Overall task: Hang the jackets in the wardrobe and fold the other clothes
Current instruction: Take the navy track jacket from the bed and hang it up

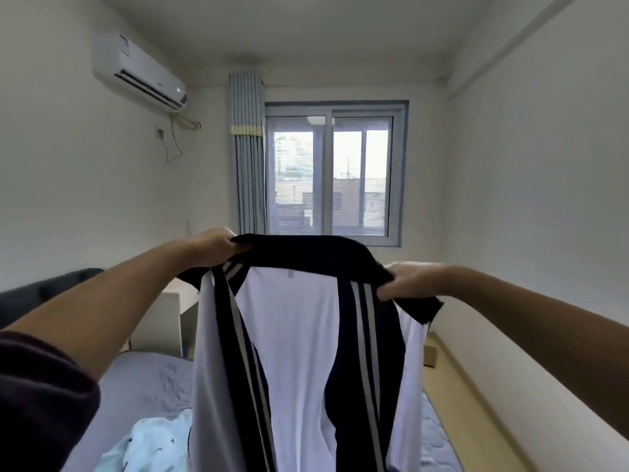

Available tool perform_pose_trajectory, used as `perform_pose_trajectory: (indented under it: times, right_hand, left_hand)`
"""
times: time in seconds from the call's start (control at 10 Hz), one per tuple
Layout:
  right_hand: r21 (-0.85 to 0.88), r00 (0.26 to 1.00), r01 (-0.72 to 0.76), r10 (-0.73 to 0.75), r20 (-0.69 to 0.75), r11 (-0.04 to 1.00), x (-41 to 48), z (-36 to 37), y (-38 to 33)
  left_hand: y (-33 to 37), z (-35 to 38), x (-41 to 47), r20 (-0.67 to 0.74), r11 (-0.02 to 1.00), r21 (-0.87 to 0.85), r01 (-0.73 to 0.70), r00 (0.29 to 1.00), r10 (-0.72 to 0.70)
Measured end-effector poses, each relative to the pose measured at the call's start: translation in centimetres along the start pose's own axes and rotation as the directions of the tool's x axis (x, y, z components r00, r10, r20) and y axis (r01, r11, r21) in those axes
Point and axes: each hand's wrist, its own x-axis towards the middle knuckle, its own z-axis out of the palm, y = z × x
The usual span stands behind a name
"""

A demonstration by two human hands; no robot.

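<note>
A white garment with a dark navy collar and navy panels with grey stripes [292, 342] hangs in the air in front of me, above the bed. My left hand [214, 245] pinches the dark top edge at its left end. My right hand [408, 281] grips the same edge at its right end. The garment hangs straight down and its lower part runs out of the frame. A pale blue piece of clothing with small dark marks [149, 444] lies crumpled on the bed at the lower left.
The bed [146, 386] has a grey-blue sheet and a dark headboard [44, 291] on the left. A white bedside table [163, 318] stands beyond it. A window [332, 172] with a curtain fills the far wall. Wooden floor [452, 386] runs along the right wall.
</note>
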Motion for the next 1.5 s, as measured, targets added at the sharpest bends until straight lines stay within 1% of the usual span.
perform_pose_trajectory:
  times: [0.1, 0.2, 0.3, 0.4, 0.5, 0.6, 0.7, 0.8, 0.9, 1.0, 1.1, 1.2, 1.3, 1.4, 1.5]
  right_hand:
    - [0.096, 0.981, -0.091, 0.106, -0.160, 0.991, 0.3, -2.0, 1.5]
    - [0.008, 0.925, -0.166, 0.158, -0.346, 0.986, 0.5, -3.8, 2.4]
    - [-0.009, 0.550, 0.071, -0.047, -0.834, 0.997, 0.0, -5.3, 2.0]
    - [-0.242, 0.913, -0.240, 0.134, -0.386, 0.940, 0.5, -0.3, 2.3]
    - [-0.157, 0.894, -0.246, 0.162, -0.417, 0.956, 0.7, 1.4, 3.8]
    - [-0.040, 0.909, -0.121, 0.094, -0.406, 0.992, 0.7, 2.5, 3.7]
    - [0.015, 0.898, 0.067, -0.054, -0.437, 0.998, 0.4, 3.3, 2.8]
    - [0.092, 0.694, 0.442, -0.275, -0.665, 0.892, -1.6, 4.2, 2.6]
    - [0.077, 0.755, 0.222, -0.121, -0.644, 0.972, -1.2, 7.0, 5.7]
    - [-0.414, 0.979, -0.200, 0.201, -0.041, 0.888, 0.4, 10.7, 8.7]
    - [-0.208, 0.937, -0.206, 0.132, -0.322, 0.956, 1.8, 7.9, 9.5]
    - [-0.003, 0.570, 0.000, -0.003, -0.822, 1.000, 1.4, 6.7, 8.7]
    - [-0.329, 0.826, -0.104, -0.103, -0.554, 0.939, 0.9, 10.1, 7.3]
    - [-0.310, 0.956, -0.199, 0.114, -0.270, 0.930, 1.6, 12.7, 9.2]
    - [-0.130, 0.910, -0.206, 0.142, -0.389, 0.970, 1.7, 11.2, 10.2]
  left_hand:
    - [-1.0, -0.4, -0.1, 0.095, 1.000, -0.011, -0.028, 0.995, 0.029]
    - [0.3, -1.5, -0.5, 0.064, 0.994, -0.002, -0.112, 0.992, 0.112]
    - [1.6, -2.3, -0.9, -0.450, 0.940, 0.011, -0.340, 0.838, 0.308]
    - [-1.8, 3.6, -0.9, 0.081, 0.931, 0.333, -0.148, 0.988, 0.129]
    - [-2.8, 5.4, -0.7, -0.001, 0.957, 0.242, -0.160, 0.986, 0.165]
    - [-2.5, 6.5, -1.0, -0.055, 0.969, 0.192, -0.157, 0.984, 0.170]
    - [-1.5, 6.8, -1.9, -0.057, 0.951, 0.201, -0.236, 0.966, 0.251]
    - [-0.2, 6.5, -4.5, -0.179, 0.896, 0.119, -0.427, 0.879, 0.443]
    - [-1.6, 9.0, -6.0, -0.222, 0.935, -0.040, -0.353, 0.916, 0.336]
    - [-2.8, 12.7, -5.9, 0.434, 0.910, 0.327, -0.255, 0.896, 0.095]
    - [-1.4, 11.3, -3.5, 0.145, 0.883, 0.409, -0.230, 0.972, 0.186]
    - [-0.7, 10.5, -2.6, -0.385, 0.924, 0.321, -0.209, 0.862, 0.329]
    - [-0.6, 14.7, -5.0, -0.015, 0.873, 0.439, -0.211, 0.970, 0.242]
    - [-1.5, 15.0, -4.2, 0.167, 0.823, 0.532, -0.200, 0.977, 0.130]
    - [-1.8, 13.3, -3.7, -0.035, 0.845, 0.500, -0.189, 0.971, 0.238]
